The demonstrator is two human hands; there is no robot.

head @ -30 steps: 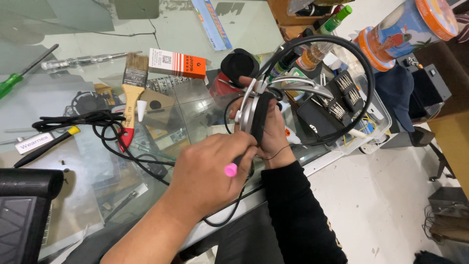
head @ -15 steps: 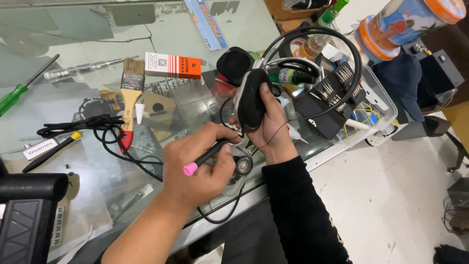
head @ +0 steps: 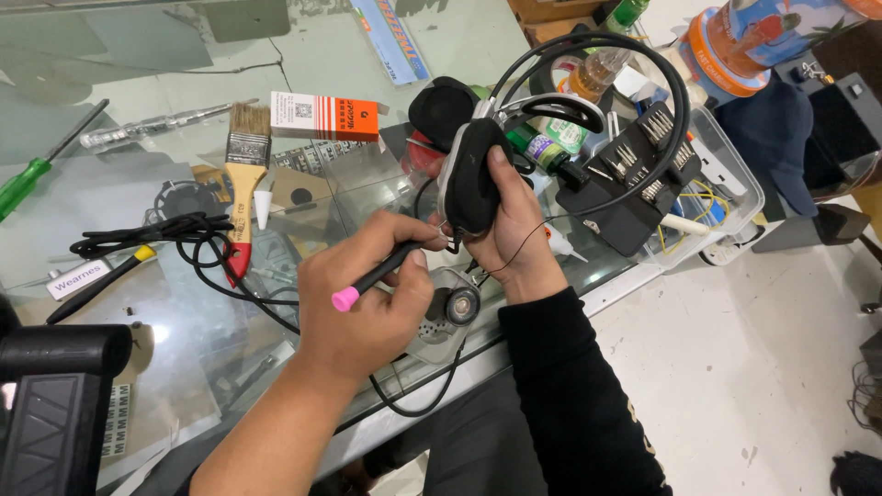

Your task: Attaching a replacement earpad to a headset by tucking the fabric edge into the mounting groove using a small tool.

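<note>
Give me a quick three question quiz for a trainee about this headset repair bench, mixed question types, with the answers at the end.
1. True or false: the right hand grips the black earcup of the headset.
2. Which tool does the left hand hold? A) the paintbrush B) a slim black tool with a pink end C) the green-handled screwdriver
3. Fill in: the orange and white box lies on the ____ tabletop.

Key: 1 true. 2 B; its tip meets the lower edge of the earcup. 3 glass.
</note>
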